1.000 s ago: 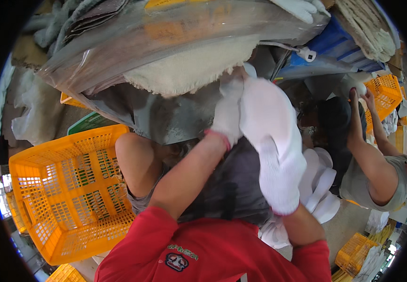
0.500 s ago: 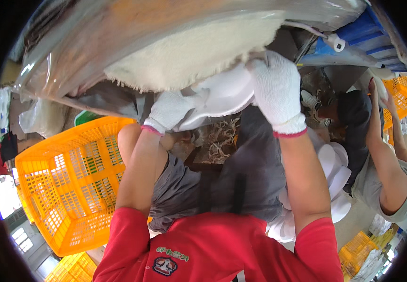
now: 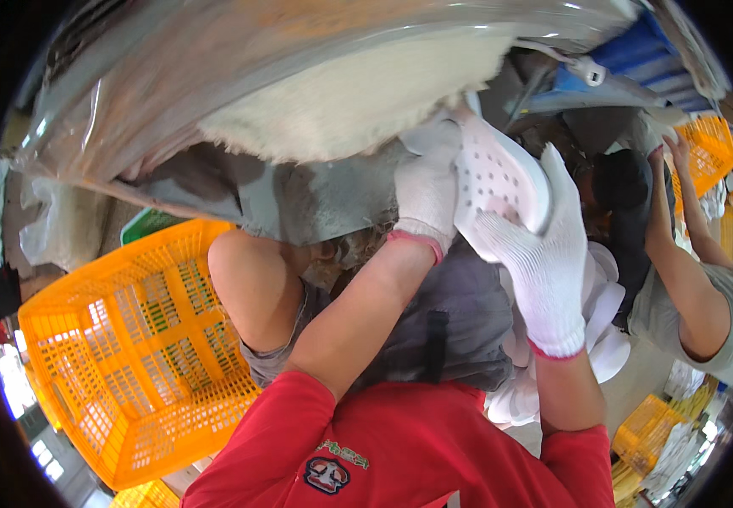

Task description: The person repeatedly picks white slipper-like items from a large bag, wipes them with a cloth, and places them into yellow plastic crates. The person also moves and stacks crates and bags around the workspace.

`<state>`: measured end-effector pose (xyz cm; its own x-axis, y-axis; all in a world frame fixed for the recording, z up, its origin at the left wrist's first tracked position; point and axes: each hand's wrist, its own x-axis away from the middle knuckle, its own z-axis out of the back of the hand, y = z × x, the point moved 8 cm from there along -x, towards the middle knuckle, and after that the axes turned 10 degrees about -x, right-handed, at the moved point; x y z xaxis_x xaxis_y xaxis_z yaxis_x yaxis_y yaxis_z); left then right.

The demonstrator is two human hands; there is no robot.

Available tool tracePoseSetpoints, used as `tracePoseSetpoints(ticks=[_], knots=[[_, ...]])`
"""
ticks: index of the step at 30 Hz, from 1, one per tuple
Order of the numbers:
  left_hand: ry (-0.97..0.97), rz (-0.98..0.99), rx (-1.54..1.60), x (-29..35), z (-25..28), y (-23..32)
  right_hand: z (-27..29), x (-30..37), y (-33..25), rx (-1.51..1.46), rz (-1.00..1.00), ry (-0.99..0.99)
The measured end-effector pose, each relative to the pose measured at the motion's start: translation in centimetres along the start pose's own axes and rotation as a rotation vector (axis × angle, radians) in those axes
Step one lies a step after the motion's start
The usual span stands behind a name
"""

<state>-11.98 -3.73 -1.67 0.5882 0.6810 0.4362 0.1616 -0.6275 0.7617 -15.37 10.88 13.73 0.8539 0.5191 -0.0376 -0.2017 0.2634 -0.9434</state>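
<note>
A white clog (image 3: 504,173) with rows of round holes in its upper is held between my gloved hands, tilted, under the edge of a cream fleece cloth (image 3: 333,102). My left hand (image 3: 430,182) is closed on the clog's left side, its fingertips partly hidden. My right hand (image 3: 546,258) cups the rounded end from the right, thumb on the near side and fingers along the far edge. Both gloves are white knit with pinkish-red cuffs.
A large orange plastic crate (image 3: 138,347) stands at my left. White shoe-like pieces (image 3: 608,313) are piled by my right leg. Clear plastic sheeting (image 3: 214,63) covers the surface ahead. Another person's arm (image 3: 688,292) shows at right, near more orange crates (image 3: 642,436).
My left hand has moved right, and my right hand has come lower. The white clog has turned, so its holed upper now faces me.
</note>
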Motion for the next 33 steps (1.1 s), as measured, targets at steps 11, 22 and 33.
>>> tracePoseSetpoints(ticks=[11,22,33], knots=[[0.062,-0.719,-1.516,-7.9,0.9,2.8,-3.4,-5.1,1.7,0.243,0.430,0.058],[-0.010,-0.057,-1.443,-3.1,11.6,6.5,-7.2,-8.9,1.4,0.683,0.914,-0.064],[-0.288,0.040,-0.379,0.4,3.5,2.7,-6.6,-7.2,1.1,-0.020,-0.055,-0.203]])
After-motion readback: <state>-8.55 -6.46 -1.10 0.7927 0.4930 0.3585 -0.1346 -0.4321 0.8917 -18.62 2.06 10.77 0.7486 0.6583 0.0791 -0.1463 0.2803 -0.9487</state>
